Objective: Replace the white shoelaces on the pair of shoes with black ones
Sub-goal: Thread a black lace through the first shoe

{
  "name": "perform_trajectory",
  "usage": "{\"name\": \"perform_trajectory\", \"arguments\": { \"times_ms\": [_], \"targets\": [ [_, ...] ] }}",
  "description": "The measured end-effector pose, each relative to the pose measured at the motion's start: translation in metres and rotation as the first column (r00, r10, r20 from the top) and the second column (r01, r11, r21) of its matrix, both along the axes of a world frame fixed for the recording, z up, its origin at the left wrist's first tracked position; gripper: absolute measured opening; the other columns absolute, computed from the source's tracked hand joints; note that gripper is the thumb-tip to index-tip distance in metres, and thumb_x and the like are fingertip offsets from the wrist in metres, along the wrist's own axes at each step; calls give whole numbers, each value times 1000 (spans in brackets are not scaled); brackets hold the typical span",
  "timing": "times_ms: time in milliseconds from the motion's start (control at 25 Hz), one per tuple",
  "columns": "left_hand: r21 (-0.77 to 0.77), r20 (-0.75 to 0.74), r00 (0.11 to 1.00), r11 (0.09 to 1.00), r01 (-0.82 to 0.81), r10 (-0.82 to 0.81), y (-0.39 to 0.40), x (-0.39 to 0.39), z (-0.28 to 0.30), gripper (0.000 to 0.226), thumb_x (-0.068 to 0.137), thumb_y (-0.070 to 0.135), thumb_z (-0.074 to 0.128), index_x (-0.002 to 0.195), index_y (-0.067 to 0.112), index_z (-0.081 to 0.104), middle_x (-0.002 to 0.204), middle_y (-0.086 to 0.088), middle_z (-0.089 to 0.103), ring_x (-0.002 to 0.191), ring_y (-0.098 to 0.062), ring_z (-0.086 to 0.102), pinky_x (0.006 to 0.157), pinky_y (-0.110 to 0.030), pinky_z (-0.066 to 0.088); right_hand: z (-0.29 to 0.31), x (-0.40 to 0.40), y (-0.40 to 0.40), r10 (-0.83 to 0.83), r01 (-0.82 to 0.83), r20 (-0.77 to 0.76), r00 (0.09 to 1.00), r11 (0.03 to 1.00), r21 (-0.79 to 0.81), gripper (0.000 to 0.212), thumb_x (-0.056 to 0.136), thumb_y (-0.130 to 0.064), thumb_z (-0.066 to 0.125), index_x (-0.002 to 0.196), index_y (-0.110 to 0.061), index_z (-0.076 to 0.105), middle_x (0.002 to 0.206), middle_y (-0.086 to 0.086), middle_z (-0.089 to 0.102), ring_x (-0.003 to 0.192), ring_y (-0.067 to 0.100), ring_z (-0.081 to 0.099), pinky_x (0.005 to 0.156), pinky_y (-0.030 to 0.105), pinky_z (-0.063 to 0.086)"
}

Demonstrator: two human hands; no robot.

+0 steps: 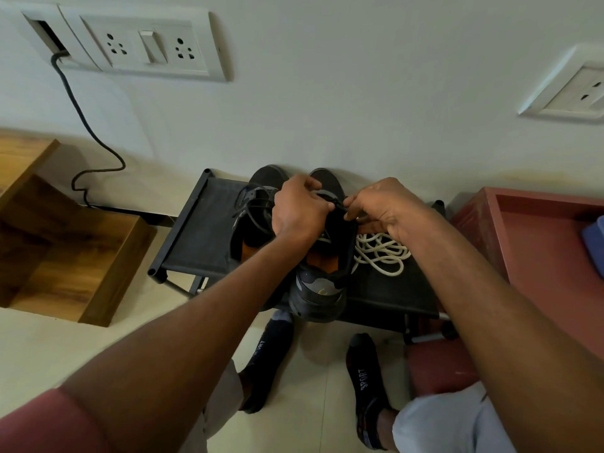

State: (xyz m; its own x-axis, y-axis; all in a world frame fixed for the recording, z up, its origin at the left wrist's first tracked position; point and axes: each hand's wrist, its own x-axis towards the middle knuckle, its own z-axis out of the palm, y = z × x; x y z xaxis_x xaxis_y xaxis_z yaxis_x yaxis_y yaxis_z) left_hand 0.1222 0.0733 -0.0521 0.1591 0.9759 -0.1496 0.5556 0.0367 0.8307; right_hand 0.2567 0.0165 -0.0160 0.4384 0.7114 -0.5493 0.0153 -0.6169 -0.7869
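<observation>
Head view: right shoe (pixel 322 279) on rack (pixel 196 237), heel toward person for lacing; left hand (pixel 299 207) and right hand (pixel 385 207) apparently pinch black lace (pixel 336 206); white laces (pixel 380 253) discarded alongside.

Both hands (pixel 340 212) on black lace (pixel 338 206) (white laces (pixel 380 253) aside)
</observation>
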Motion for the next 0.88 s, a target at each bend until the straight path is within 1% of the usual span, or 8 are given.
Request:
{"name": "perform_trajectory", "arguments": {
  "times_ms": [80, 160, 400, 480, 600, 680, 800, 880],
  "targets": [
    [-111, 29, 988, 983, -148, 152, -3, 7, -1, 33, 76, 23, 91, 97, 28, 66, 98, 5, 73, 98, -17, 69, 88, -41, 58, -2, 1, 1, -10, 10, -15, 1000, 1000, -3, 31, 82, 19, 69, 110, 8, 72, 113, 24, 70, 80, 27, 69, 47, 27, 58],
    [-149, -9, 982, 971, -186, 187, -4, 9, -1, 32, 76, 25, 91, 93, 28, 65, 100, 5, 69, 98, -19, 67, 86, -39, 58, -2, 1, 1, -12, 12, -28, 1000, 1000, -2, 31, 81, 19, 70, 110, 8, 72, 112, 24, 70, 80, 27, 69, 47, 27, 58],
    [-102, -78, 993, 990, -93, 85, -1, 8, -1, 30, 79, 18, 88, 95, 25, 64, 99, 3, 68, 95, -20, 63, 77, -32, 48, -5, 1, 2, 15, -16, -19, 1000, 1000, -6, 30, 80, 17, 73, 108, 6, 72, 109, 23, 72, 87, 31, 74, 52, 29, 60],
    [-151, -40, 993, 982, -115, 110, 2, 9, -4, 32, 75, 19, 91, 93, 25, 66, 98, 3, 70, 93, -18, 65, 79, -33, 53, -5, 2, 2, 36, -36, -12, 999, 999, -11, 29, 81, 15, 74, 108, 5, 72, 109, 22, 72, 85, 29, 74, 55, 30, 62],
    [-247, 99, 986, 963, -107, 135, 4, 9, -10, 30, 69, 14, 95, 84, 24, 71, 92, 2, 76, 89, -18, 73, 82, -40, 63, -6, 6, 2, 44, -43, 19, 999, 999, -28, 21, 88, 9, 69, 108, 2, 74, 107, 18, 73, 80, 25, 72, 63, 31, 65],
    [-281, 176, 979, 958, -48, 101, 9, 6, -12, 25, 74, 8, 91, 89, 20, 73, 94, -4, 77, 91, -23, 76, 80, -37, 64, -10, 8, 3, 16, -15, 28, 999, 1000, -24, 18, 95, 7, 64, 106, -1, 75, 102, 15, 74, 79, 24, 72, 63, 30, 65],
    [-258, 213, 976, 961, 99, -43, 14, 0, -8, 31, 84, 3, 80, 111, 15, 72, 103, -9, 78, 98, -21, 76, 73, -27, 59, -27, 7, 6, 4, -3, 165, 986, 1000, -7, 11, 95, -3, 70, 95, -9, 79, 93, 10, 77, 78, 21, 75, 64, 32, 65],
    [-218, 192, 974, 962, 163, -121, 14, -4, -4, 36, 87, 2, 77, 121, 12, 71, 100, -6, 79, 97, -16, 76, 85, -30, 61, -37, 5, 9, -50, 50, 188, 981, 999, 3, 4, 92, -9, 75, 93, -9, 79, 91, 12, 78, 74, 22, 75, 67, 34, 65]
  ]
}}
